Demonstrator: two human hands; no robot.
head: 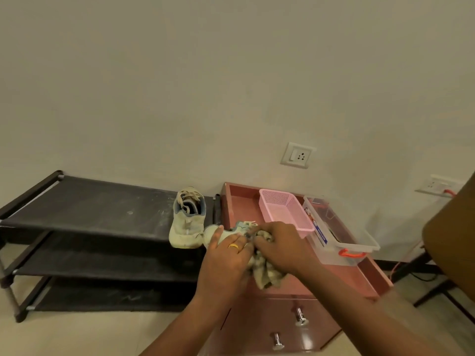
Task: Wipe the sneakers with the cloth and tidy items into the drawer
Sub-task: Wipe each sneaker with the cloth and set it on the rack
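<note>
One pale, dirty sneaker (187,222) stands on the top shelf of the black shoe rack (90,209), toe toward me. My left hand (226,258), with a gold ring, grips the second sneaker (218,233) above the left edge of the open top drawer (370,278). My right hand (280,245) clutches a crumpled beige cloth (267,274) and presses it against that sneaker. Most of the held sneaker is hidden behind my hands.
In the reddish drawer stand a pink mesh basket (285,209) and a clear plastic box (339,242) with red clasps. Two lower drawers with metal knobs (299,317) are below. A brown object (452,240) intrudes at the right; wall sockets (298,155) are behind.
</note>
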